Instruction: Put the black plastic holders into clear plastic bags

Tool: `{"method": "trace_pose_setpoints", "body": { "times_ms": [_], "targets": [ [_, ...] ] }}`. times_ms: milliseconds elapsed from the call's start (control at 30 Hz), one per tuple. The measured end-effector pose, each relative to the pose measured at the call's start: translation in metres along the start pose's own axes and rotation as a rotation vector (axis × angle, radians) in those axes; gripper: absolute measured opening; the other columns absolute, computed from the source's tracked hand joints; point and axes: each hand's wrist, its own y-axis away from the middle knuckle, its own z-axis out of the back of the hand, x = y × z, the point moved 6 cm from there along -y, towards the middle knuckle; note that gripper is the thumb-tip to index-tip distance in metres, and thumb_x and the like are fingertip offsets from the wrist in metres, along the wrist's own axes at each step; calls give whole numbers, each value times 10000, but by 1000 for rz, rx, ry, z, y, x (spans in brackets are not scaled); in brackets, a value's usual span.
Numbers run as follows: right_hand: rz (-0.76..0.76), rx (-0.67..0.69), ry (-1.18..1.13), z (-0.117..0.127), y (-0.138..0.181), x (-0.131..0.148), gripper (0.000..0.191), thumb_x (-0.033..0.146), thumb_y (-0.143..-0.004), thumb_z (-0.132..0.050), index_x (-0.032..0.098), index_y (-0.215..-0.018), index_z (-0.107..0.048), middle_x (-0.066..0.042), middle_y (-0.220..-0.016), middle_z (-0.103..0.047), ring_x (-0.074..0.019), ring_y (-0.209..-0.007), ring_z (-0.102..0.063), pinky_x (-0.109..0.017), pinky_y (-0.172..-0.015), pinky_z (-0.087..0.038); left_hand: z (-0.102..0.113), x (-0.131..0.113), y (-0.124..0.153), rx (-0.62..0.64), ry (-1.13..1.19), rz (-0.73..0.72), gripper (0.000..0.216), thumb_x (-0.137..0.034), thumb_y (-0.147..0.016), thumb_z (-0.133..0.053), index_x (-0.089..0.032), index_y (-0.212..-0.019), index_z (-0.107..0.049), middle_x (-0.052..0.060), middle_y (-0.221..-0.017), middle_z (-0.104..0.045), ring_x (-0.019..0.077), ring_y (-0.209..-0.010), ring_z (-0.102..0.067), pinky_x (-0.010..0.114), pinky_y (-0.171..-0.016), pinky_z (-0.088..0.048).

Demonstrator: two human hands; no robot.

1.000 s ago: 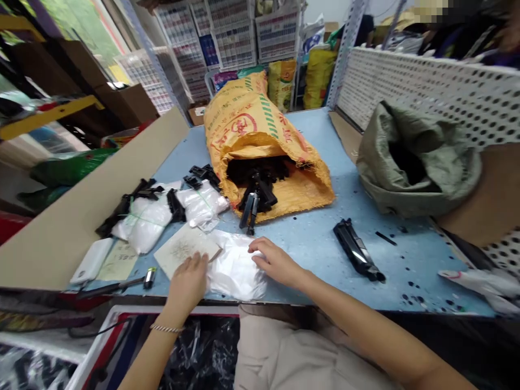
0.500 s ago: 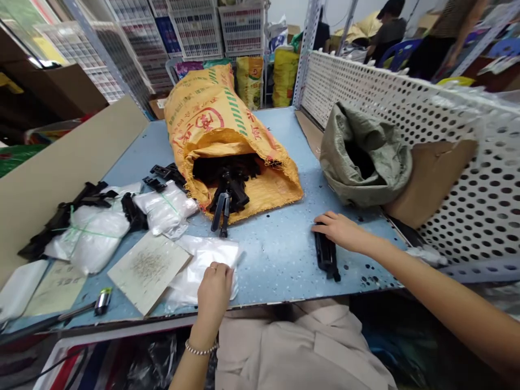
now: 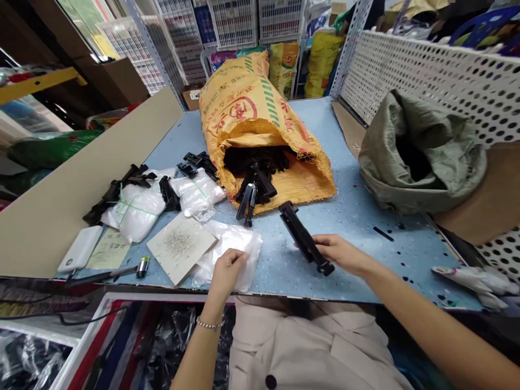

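My right hand (image 3: 337,252) is closed round a black folded tripod stand (image 3: 303,234), held at a slant just above the table, its far end pointing toward the yellow sack. My left hand (image 3: 229,265) is over a stack of flat clear plastic bags (image 3: 254,246), thumb and fingers pinched together at the bags' edge. Beyond both hands, a yellow woven sack (image 3: 239,108) lies with its mouth facing me. More black stands (image 3: 260,181) show inside it, and one with its legs spread pokes out over the rim.
Tied bundles of plastic bags (image 3: 136,208) and black parts (image 3: 117,189) lie at left, near a speckled square board (image 3: 181,246), a white power bank (image 3: 80,248) and a screwdriver-like tool (image 3: 142,267). A grey-green sack (image 3: 430,189) stands open at right against a perforated white panel (image 3: 430,76).
The black tripod stand has come up off the table and moved left, turned at a slant in my right hand. My left hand stays at the bags. The view has swung left.
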Motion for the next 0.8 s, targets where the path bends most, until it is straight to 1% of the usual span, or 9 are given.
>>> {"method": "trace_pose_setpoints", "body": {
  "times_ms": [133, 200, 267, 367, 500, 600, 667, 733, 800],
  "targets": [
    [10, 85, -500, -73, -22, 0, 407, 471, -715, -731, 146, -959, -716, -76, -828, -708, -164, -708, -637, -272, -650, -490, 0, 6, 1, -53, 68, 32, 253, -412, -678, -694, -160, -700, -681, 11, -679, -629, 142, -646, -555, 247, -621, -434],
    [3, 94, -642, -92, -31, 0, 378, 447, -695, -763, 147, -922, -717, -65, -793, -704, -153, -686, -632, -259, -629, -486, 0, 11, 1, -55, 91, 61, 271, -427, -680, -696, -157, -703, -677, -1, -636, -614, 131, -608, -538, 237, -585, -417],
    [-21, 92, -731, -102, -38, 0, 342, 428, -688, -778, 146, -871, -714, -65, -798, -703, -151, -703, -635, -260, -650, -497, 0, 13, 1, -40, 93, 66, 283, -439, -712, -663, -158, -709, -695, 10, -667, -629, 138, -636, -551, 240, -593, -420],
    [-41, 79, -774, -109, -42, 0, 308, 409, -688, -785, 143, -820, -706, -61, -802, -698, -138, -692, -630, -259, -668, -505, 2, 13, 1, -49, 112, 47, 295, -439, -741, -627, -163, -727, -728, 47, -779, -670, 162, -727, -590, 258, -647, -449],
    [-19, 38, -718, -118, -49, -3, 327, 419, -670, -794, 146, -827, -706, -29, -732, -670, -119, -637, -601, -250, -633, -491, 1, 8, 2, -71, 125, 3, 257, -410, -738, -640, -174, -739, -742, 66, -854, -683, 177, -782, -614, 273, -694, -473],
    [-10, -67, -607, -115, -53, -11, 363, 457, -641, -795, 141, -800, -712, -13, -716, -633, -104, -603, -555, -238, -580, -463, 7, 7, 5, -108, 136, -11, 220, -376, -729, -657, -170, -738, -734, 61, -854, -678, 167, -757, -609, 266, -682, -476],
    [33, -244, -515, -101, -51, -13, 375, 481, -616, -796, 151, -776, -720, -30, -832, -635, -100, -623, -539, -229, -551, -446, 15, 8, 7, -165, 169, 2, 207, -360, -720, -671, -164, -763, -725, 49, -841, -674, 154, -725, -597, 259, -666, -475],
    [105, -377, -478, -89, -44, -9, 365, 491, -620, -787, 179, -801, -734, -52, -1040, -617, -113, -699, -561, -236, -576, -463, 21, 8, 9, -206, 186, -4, 205, -353, -715, -682, -161, -772, -722, 45, -837, -670, 154, -732, -594, 259, -676, -477],
    [151, -328, -517, -93, -40, -1, 361, 492, -653, -767, 208, -875, -743, -55, -1145, -592, -128, -746, -583, -256, -619, -484, 21, 4, 9, -215, 174, -38, 197, -351, -711, -691, -164, -757, -730, 47, -840, -664, 165, -772, -601, 268, -711, -481]
  ]
}}
